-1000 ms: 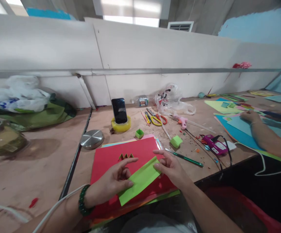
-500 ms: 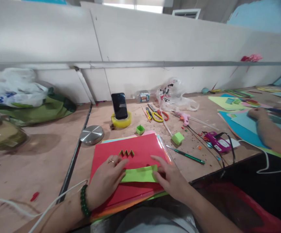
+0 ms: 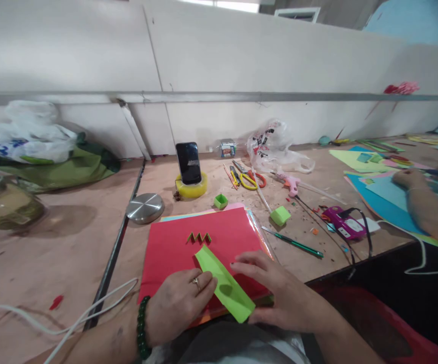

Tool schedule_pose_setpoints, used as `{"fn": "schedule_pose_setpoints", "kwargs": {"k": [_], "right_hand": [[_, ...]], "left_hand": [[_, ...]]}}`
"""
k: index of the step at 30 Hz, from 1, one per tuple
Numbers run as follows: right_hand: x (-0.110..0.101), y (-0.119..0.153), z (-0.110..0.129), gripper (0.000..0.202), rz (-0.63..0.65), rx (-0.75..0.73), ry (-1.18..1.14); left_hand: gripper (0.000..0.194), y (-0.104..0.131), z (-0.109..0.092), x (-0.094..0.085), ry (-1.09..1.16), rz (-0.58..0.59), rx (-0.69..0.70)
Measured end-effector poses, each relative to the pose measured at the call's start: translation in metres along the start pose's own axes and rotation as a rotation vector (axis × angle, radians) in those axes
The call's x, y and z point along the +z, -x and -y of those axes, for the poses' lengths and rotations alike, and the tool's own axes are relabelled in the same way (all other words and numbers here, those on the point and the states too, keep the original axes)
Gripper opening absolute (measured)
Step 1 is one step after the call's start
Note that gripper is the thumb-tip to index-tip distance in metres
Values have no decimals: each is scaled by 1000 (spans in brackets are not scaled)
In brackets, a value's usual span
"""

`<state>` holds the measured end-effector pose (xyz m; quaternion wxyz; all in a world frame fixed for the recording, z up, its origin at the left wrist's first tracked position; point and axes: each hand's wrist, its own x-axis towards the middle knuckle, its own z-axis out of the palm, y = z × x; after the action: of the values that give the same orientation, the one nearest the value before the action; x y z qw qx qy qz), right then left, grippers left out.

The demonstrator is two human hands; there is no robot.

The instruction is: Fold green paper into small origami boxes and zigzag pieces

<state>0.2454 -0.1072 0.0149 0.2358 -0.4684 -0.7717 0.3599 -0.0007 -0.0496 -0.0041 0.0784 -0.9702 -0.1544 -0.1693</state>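
A creased light green paper strip (image 3: 228, 290) lies slantwise above the red sheet (image 3: 177, 253), its lower end near the front edge of the stack. My left hand (image 3: 183, 301), with a ring and a green bead bracelet on the wrist, pinches the strip's left edge. At the strip's right side, my right hand (image 3: 279, 290) has its fingers spread, the thumb close to the lower end. A zigzag-folded green piece (image 3: 199, 237) stands on the red sheet. Behind the stack sits a small open green paper box (image 3: 221, 201).
A phone (image 3: 189, 163) leans on a yellow tape roll (image 3: 191, 188). Scissors (image 3: 249, 181), a pink glue gun (image 3: 291, 185), a green cutter (image 3: 298, 244), a green cube on a stick (image 3: 280, 216) and a purple power block (image 3: 344, 223) lie rightward. Another person's hand (image 3: 410, 179) rests on blue paper.
The green strip has turned from level to slanting, its right end now lower and toward me. My right hand has opened from its hold on that end. The view has shifted slightly.
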Motion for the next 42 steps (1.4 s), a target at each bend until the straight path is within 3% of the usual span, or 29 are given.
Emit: {"fn": "schedule_pose_setpoints", "kwargs": {"k": [3, 6, 8, 12, 16, 22, 26, 32, 42], "right_hand": [[-2, -5, -3, 56, 115, -95, 71], [3, -11, -2, 74, 248, -125, 34], [5, -14, 0, 73, 223, -89, 45], [4, -18, 7, 51, 180, -75, 96], [5, -22, 9, 66, 217, -122, 53], [26, -40, -1, 35, 107, -152, 156], [32, -47, -3, 23, 57, -158, 53], [32, -48, 0, 17, -67, -33, -61], [46, -58, -7, 17, -195, 178, 177]], "left_hand": [[29, 1, 2, 3, 43, -31, -20], [27, 0, 3, 7, 132, -54, -83], [26, 0, 3, 8, 198, -62, -130], [24, 2, 8, 8, 320, -45, -203], [24, 6, 15, 10, 442, -32, -279], [27, 7, 18, 14, 422, -64, -213], [27, 9, 13, 11, 318, -42, -178], [28, 24, 7, 15, 184, -86, -160], [29, 30, 13, 28, -39, -156, -117]]}}
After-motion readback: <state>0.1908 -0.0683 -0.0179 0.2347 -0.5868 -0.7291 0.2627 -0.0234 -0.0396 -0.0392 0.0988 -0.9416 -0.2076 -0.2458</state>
